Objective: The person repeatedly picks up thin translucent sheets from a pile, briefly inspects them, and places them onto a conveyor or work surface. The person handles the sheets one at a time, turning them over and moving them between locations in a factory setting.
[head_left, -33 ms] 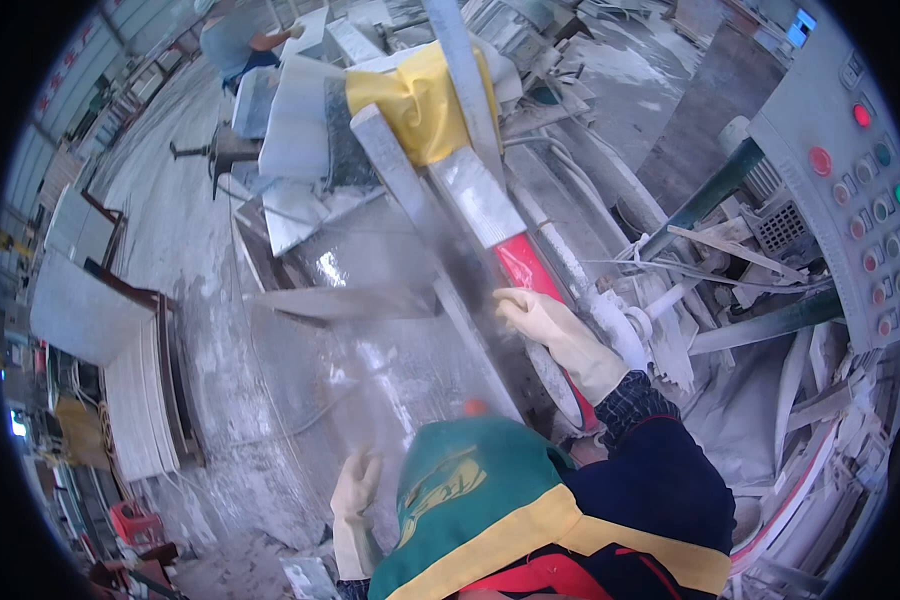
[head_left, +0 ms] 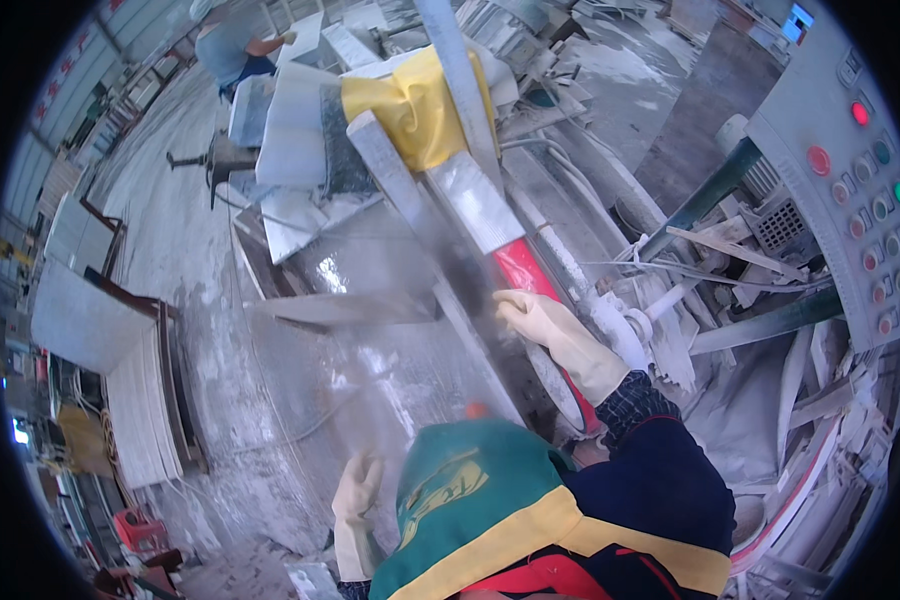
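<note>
My right hand (head_left: 550, 325), in a cream rubber glove, lies over the red guard (head_left: 522, 268) of a long machine, its fingers curled toward a dark, blurred gap on the left. Whatever those fingers close on is hidden. Low in front of me, my left hand (head_left: 356, 492), gloved alike, has its fingers stretched forward at the near part of a wet grey surface (head_left: 370, 350). Nothing shows in its grasp. Beyond the red guard come a ribbed metal cover (head_left: 475, 205) and a yellow sheet (head_left: 415, 105) draped over the machine.
A control panel (head_left: 835, 190) with coloured buttons stands at the right. Pale slabs (head_left: 140, 400) lean on a rack at left. A person (head_left: 232, 50) works far off. Stone scraps (head_left: 830, 440) and pipes (head_left: 700, 215) crowd the right; a red plastic stool (head_left: 140, 530) sits lower left.
The whole view has shifted very slightly. Both hands keep their places, with no visible change in what they touch.
</note>
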{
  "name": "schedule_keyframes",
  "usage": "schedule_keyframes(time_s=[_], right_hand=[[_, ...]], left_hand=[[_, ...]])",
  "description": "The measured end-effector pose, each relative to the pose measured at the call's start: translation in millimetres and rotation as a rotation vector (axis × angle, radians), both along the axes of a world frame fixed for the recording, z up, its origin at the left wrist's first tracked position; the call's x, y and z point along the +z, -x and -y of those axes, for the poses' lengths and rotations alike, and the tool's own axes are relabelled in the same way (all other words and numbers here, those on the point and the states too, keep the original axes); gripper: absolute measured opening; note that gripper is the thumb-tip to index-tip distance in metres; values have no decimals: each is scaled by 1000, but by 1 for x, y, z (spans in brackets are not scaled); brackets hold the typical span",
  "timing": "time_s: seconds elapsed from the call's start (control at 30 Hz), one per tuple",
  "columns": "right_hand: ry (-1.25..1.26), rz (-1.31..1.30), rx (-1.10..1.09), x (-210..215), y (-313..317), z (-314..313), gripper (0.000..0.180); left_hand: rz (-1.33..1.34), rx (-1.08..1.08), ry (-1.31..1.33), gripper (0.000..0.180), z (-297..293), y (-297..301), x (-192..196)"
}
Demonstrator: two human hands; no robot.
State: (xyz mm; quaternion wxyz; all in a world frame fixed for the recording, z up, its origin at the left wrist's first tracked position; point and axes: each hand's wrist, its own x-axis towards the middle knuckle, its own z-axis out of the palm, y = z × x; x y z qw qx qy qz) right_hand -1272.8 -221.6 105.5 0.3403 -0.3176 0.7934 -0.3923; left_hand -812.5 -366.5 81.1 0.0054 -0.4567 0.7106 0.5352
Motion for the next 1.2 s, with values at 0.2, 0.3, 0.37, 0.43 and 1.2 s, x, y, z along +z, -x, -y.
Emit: schedule_keyframes(time_s=[0.2, 0.3, 0.37, 0.43, 1.2], right_hand=[[-8, -219, -170, 40, 62, 46, 51], [113, -317, -337, 52, 98, 62, 52], [170, -434, -423, 54, 110, 71, 51], [261, -330, -436, 49, 108, 66, 54], [-10, -1198, -248, -82, 18, -21, 48]], left_hand=[[-23, -186, 87, 44, 60, 30, -17], [-59, -300, 119, 43, 95, 57, -28], [-109, -359, 105, 43, 112, 78, -31], [-207, -466, 127, 43, 126, 95, -28], [-12, 6, 46, 55, 186, 32, 4]])
